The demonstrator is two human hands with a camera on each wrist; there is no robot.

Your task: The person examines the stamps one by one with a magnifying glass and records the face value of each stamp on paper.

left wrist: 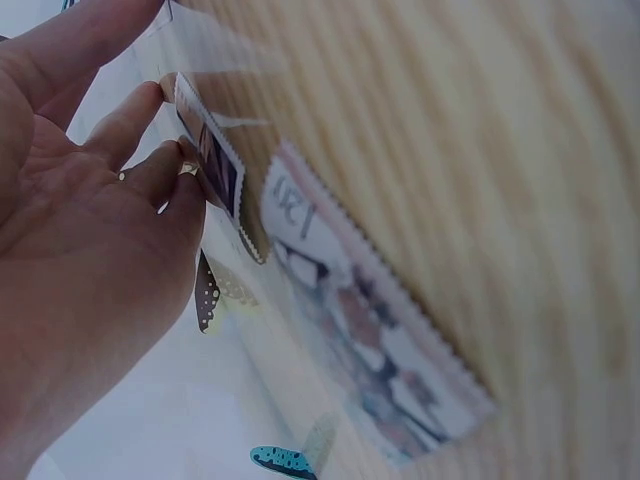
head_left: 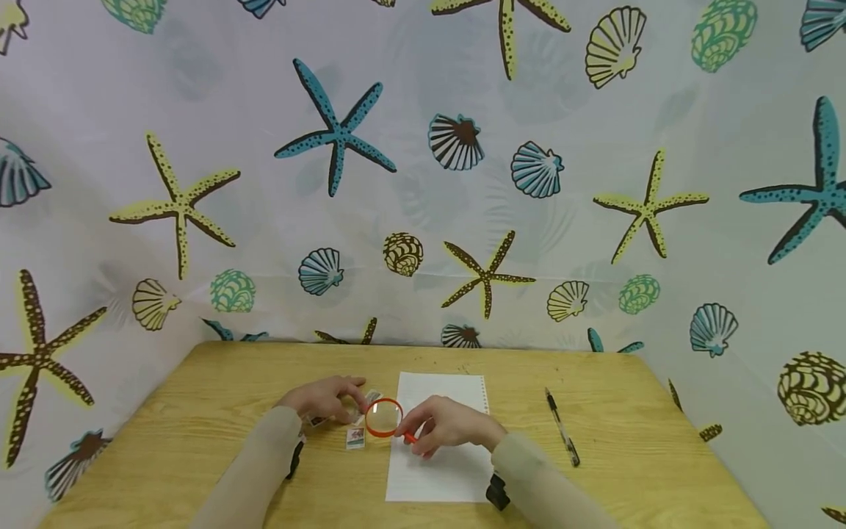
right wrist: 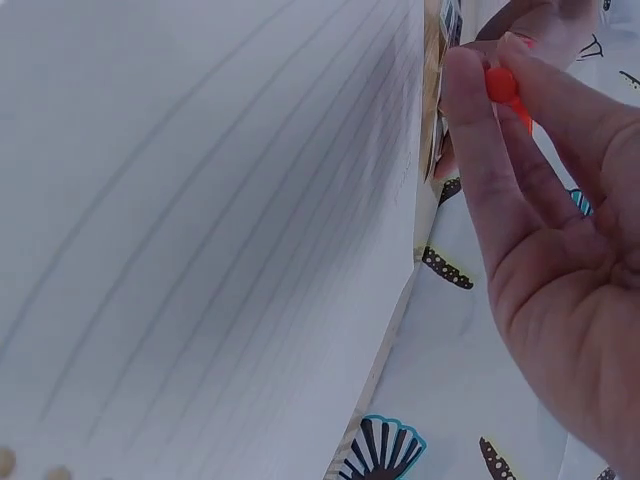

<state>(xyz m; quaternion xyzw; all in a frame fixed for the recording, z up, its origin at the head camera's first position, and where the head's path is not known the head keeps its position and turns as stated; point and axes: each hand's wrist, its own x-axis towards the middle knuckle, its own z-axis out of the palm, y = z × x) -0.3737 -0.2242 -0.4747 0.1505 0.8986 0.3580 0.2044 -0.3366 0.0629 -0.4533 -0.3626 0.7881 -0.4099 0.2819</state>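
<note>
My right hand (head_left: pixel 452 425) pinches the handle of a red-rimmed magnifying glass (head_left: pixel 384 417) between thumb and fingers. Its round lens extends leftward past the edge of a lined sheet of paper (head_left: pixel 432 481). In the right wrist view, the red handle end (right wrist: pixel 502 85) shows between thumb and fingertips. Left of the lens, my left hand (head_left: pixel 327 399) is low over the wood with fingers spread, fingertips down among several postage stamps. One stamp (head_left: pixel 355 438) lies just below the lens. The left wrist view shows a large stamp (left wrist: pixel 370 335) and a darker stamp (left wrist: pixel 212 150) right by the fingertips.
A black pen (head_left: pixel 562 427) lies on the wooden table (head_left: pixel 634 441) to the right of the paper. Behind the table's far edge hangs a white curtain (head_left: pixel 396 206) printed with starfish and shells, which also runs along both sides.
</note>
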